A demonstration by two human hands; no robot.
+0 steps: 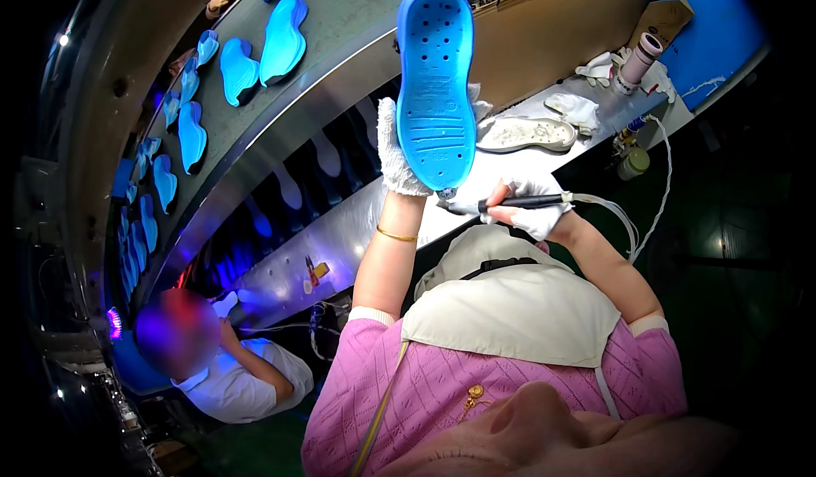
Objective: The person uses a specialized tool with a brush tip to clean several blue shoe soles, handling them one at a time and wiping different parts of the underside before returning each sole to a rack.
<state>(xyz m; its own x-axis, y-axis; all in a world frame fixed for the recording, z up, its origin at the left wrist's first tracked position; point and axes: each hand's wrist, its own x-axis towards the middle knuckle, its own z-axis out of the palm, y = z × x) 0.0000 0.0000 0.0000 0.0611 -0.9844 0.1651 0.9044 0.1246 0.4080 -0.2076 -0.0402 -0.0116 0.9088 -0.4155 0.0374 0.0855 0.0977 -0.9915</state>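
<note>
A blue shoe sole (435,94) stands nearly upright in front of me, its holed end up and its ribbed end down. My left hand (395,150), in a white knit glove, grips its left edge. In my right hand (531,209), whose white glove leaves fingertips bare, is a black pen-shaped tool (531,201) with pale tubing at its rear. The tool's tip points left, just under the sole's lower end, where a small dark spot shows. Whether the tip touches the sole I cannot tell. A whitish sole (527,134) lies on the bench to the right.
Several blue soles (285,42) lie on the curved dark conveyor (340,18) at the left and back. On the metal bench (365,222) are white gloves (571,111) and a pink bottle (639,62). Pale tubing (667,179) hangs at right. A co-worker (246,375) sits lower left.
</note>
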